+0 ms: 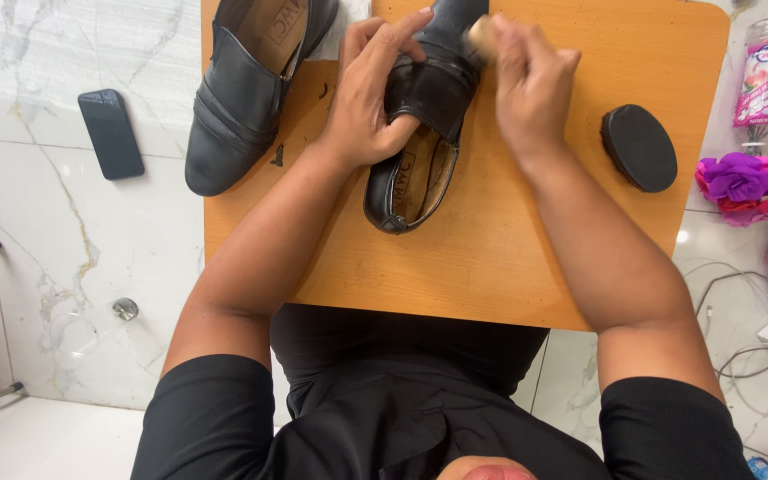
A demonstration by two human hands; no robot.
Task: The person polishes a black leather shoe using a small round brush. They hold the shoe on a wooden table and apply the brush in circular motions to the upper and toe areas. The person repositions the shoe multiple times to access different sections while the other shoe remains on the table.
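Black slip-on shoe lies on the orange surface, heel opening toward the person, toe pointing away and cut off by the top edge of the view. Left hand wraps the shoe's upper from the left, thumb hooked into the opening, fingers over the top: a firm closed grip on the shoe. Right hand is curled around a small pale brush, pressed against the shoe's upper near the toe; the hand is blurred, so the exact contact is hard to read.

Risks, as judged from here:
- Shoe is held from one side only. A hard stroke from the right could twist it in the left grip or skid it across the surface.
- Dark smudges already mark the surface beside the left wrist; more polish may transfer to the forearm.
- Second shoe lies just beside the left forearm, partly over the surface edge; an elbow nudge could tip it off.

Oval black brush rests well apart on the right. Phone lies on the marble floor.
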